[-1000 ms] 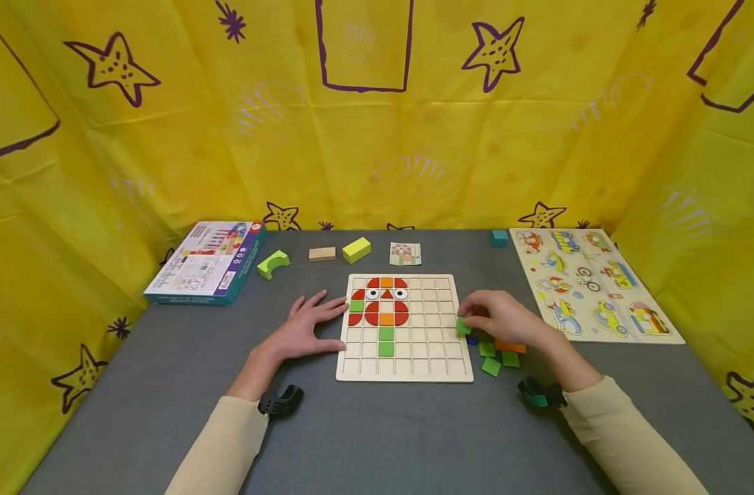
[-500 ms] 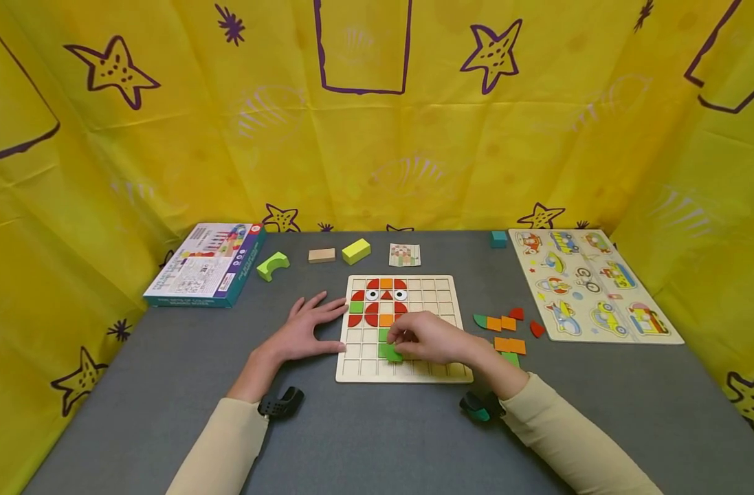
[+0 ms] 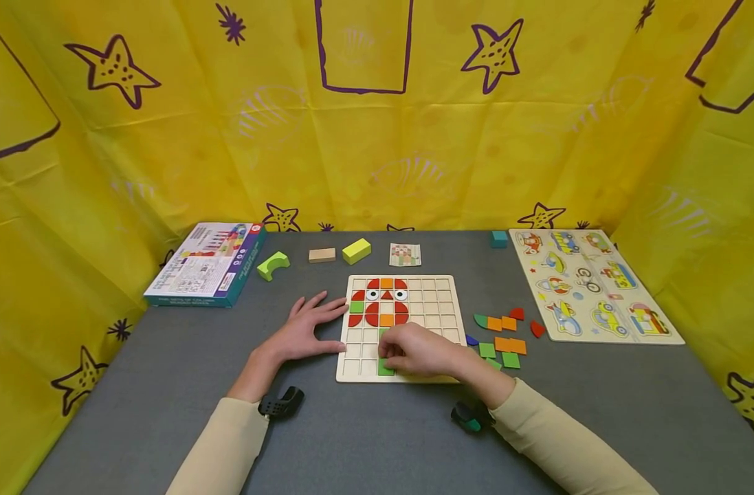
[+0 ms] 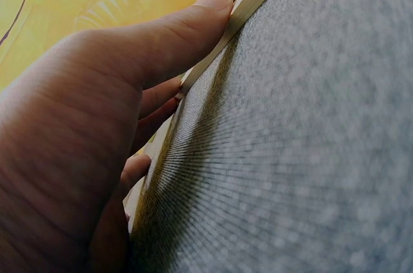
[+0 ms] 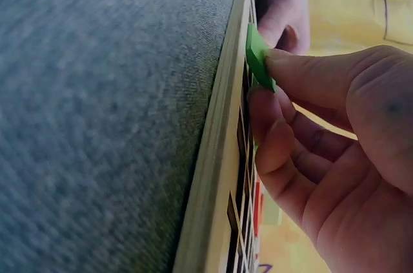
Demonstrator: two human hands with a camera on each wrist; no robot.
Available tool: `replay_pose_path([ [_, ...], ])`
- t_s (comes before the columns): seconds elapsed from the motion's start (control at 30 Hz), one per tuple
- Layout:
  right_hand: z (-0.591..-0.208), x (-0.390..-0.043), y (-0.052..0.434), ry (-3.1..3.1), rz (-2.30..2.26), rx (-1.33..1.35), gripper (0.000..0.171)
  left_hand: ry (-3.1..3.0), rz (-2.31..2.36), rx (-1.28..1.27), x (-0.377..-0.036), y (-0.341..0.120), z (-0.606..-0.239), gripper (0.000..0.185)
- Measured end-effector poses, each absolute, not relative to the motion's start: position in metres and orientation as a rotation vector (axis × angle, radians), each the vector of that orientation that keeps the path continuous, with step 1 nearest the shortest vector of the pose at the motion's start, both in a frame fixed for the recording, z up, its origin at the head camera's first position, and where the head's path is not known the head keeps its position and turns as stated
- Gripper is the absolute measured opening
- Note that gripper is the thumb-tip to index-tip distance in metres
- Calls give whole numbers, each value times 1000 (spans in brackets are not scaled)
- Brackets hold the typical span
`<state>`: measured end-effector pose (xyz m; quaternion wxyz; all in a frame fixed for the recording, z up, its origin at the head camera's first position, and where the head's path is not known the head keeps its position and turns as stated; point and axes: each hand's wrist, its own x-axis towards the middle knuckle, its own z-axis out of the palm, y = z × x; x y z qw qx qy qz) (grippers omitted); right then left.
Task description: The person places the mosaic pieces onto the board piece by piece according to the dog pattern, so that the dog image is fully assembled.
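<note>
A wooden grid board lies mid-table, bearing red, orange and green tiles that form a face with a green column below it. My right hand pinches a green square tile between thumb and fingers at the column's lower end, close over the bottom row of cells. In the right wrist view the green tile stands tilted against the grid, under the thumb. My left hand is spread, its thumb and fingertips touching the board's left edge; in the left wrist view the thumb rests against the wooden rim.
Loose green tiles, orange tiles and red tiles lie right of the board. Behind it are a pattern card, a yellow block and a green arch. A box stands left, a picture puzzle right.
My right hand has carried a green tile left from the loose pile onto the board, then slightly down to the column's lower end. My left hand has stayed at the board's edge.
</note>
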<state>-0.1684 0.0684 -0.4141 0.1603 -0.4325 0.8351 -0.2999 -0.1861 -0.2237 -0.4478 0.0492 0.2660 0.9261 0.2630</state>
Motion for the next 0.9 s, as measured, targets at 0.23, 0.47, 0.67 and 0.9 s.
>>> replay_pose_path([
  [0.23, -413, -169, 76, 2413, -872, -1253, 7, 2820, 802, 805, -186, -224, -448, 83],
  [0.47, -409, -175, 107, 2485, -959, -1209, 11, 2828, 797, 812, -186, -225, -449, 84],
  [0.67, -406, -178, 143, 2517, -1032, -1116, 15, 2824, 798, 815, -186, -224, -449, 84],
  [0.9, -407, -179, 183, 2563, -1049, -1017, 17, 2818, 801, 825, -186, -224, -449, 84],
])
